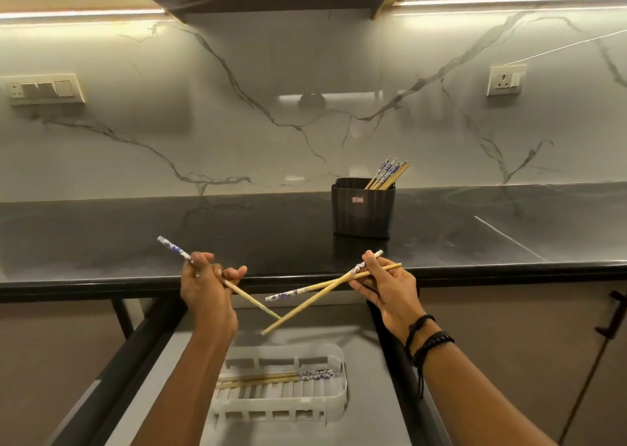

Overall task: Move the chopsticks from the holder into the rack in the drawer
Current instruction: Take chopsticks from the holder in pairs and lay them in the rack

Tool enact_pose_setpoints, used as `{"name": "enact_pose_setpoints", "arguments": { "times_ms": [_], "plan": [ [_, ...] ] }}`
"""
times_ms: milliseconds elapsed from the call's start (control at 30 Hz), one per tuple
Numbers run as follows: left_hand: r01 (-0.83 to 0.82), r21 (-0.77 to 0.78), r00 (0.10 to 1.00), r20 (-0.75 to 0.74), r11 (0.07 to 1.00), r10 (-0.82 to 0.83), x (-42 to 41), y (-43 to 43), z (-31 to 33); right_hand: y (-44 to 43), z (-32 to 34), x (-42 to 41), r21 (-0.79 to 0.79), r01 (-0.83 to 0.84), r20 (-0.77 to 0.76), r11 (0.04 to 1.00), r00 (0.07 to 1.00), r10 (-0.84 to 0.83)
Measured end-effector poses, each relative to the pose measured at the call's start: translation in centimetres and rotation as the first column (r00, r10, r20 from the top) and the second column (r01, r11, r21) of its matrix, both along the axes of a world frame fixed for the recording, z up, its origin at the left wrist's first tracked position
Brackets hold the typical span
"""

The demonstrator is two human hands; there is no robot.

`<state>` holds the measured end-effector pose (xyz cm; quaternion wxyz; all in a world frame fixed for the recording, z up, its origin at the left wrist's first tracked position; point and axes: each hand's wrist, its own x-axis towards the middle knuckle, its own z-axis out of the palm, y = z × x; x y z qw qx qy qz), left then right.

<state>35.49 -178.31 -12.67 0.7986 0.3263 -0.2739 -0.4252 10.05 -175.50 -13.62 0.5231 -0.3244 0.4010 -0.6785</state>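
Observation:
A dark square holder (363, 209) stands on the black counter with several chopsticks (390, 173) leaning out of it to the right. My left hand (203, 287) grips one chopstick (252, 301) that slants down to the right. Two crossed chopsticks (319, 293) are held in my right hand (386, 286), above the open drawer (359, 411). Below my hands, a white slotted rack (334, 401) lies in the drawer with a few chopsticks (271, 377) lying flat across it.
The black counter (135, 242) runs across the view, its front edge just behind my hands. Marble backsplash behind carries a switch plate (42, 89) at left and a socket (505, 80) at right. A cabinet door with a dark handle (610, 316) is at right.

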Motion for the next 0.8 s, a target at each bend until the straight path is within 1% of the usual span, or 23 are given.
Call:
{"name": "enact_pose_setpoints", "arguments": {
  "times_ms": [33,67,100,133,167,200,233,300,333,400,467,500,533,567,600,667,733,800],
  "plan": [
    [0.005,-0.037,0.998,0.058,0.999,-0.003,-0.2,0.2,0.1,0.0,0.0,0.2,-0.009,-0.009,-0.028,1.000,1.000,0.009],
    [0.021,-0.080,0.984,0.176,0.997,-0.007,-0.6,0.4,0.0,-0.1,0.1,0.4,-0.021,-0.018,-0.064,1.000,0.998,0.017],
    [0.060,-0.118,0.940,0.340,0.991,-0.016,-1.1,0.6,-0.2,-0.1,0.1,0.5,-0.035,-0.028,-0.102,0.999,0.994,0.024],
    [0.114,-0.136,0.856,0.517,0.984,-0.028,-1.8,0.8,-0.4,-0.1,0.2,0.7,-0.050,-0.036,-0.138,0.998,0.990,0.028],
    [0.161,-0.131,0.741,0.670,0.978,-0.032,-2.6,1.0,-0.8,0.0,0.2,0.9,-0.065,-0.043,-0.170,0.997,0.985,0.031],
    [0.189,-0.114,0.620,0.784,0.975,-0.028,-3.6,1.2,-1.2,0.1,0.3,1.1,-0.080,-0.049,-0.196,0.996,0.980,0.033],
    [0.206,-0.099,0.505,0.863,0.974,-0.019,-4.4,1.4,-1.7,0.2,0.3,1.3,-0.095,-0.054,-0.215,0.994,0.976,0.033],
    [0.263,-0.059,0.312,0.950,0.963,-0.027,-6.0,1.8,-2.7,0.4,0.4,1.8,-0.121,-0.062,-0.231,0.991,0.972,0.032],
    [0.287,-0.029,0.241,0.970,0.958,-0.043,-6.5,1.8,-3.2,0.6,0.4,2.0,-0.133,-0.067,-0.231,0.989,0.972,0.034],
    [0.303,0.021,0.151,0.986,0.953,-0.069,-6.8,1.8,-4.0,0.7,0.3,2.4,-0.154,-0.078,-0.234,0.985,0.972,0.041],
    [0.308,0.038,0.106,0.992,0.951,-0.074,-6.7,1.7,-4.2,0.7,0.2,2.6,-0.158,-0.082,-0.242,0.984,0.969,0.042],
    [0.307,0.042,0.107,0.991,0.951,-0.078,-6.6,1.6,-4.3,0.7,0.1,2.8,-0.158,-0.082,-0.238,0.984,0.970,0.042],
    [0.302,0.045,0.128,0.988,0.952,-0.087,-6.5,1.5,-4.3,0.6,0.1,2.9,-0.162,-0.078,-0.220,0.984,0.975,0.042],
    [0.288,0.049,0.174,0.979,0.956,-0.102,-6.4,1.4,-4.3,0.5,0.1,2.9,-0.169,-0.071,-0.186,0.983,0.982,0.039],
    [0.269,0.058,0.243,0.962,0.961,-0.126,-6.3,1.3,-4.1,0.4,0.2,2.9,-0.175,-0.059,-0.139,0.983,0.990,0.035],
    [0.258,0.100,0.417,0.886,0.961,-0.204,-6.0,1.3,-3.7,0.4,0.4,2.7,-0.174,-0.038,-0.029,0.984,0.999,0.033],
    [0.248,0.146,0.571,0.777,0.958,-0.266,-5.8,1.3,-3.3,0.4,0.5,2.5,-0.179,-0.047,0.085,0.983,0.994,0.063],
    [0.216,0.179,0.704,0.653,0.960,-0.280,-5.7,1.2,-2.9,0.4,0.5,2.4,-0.198,-0.084,0.201,0.977,0.972,0.124]
  ]
}}
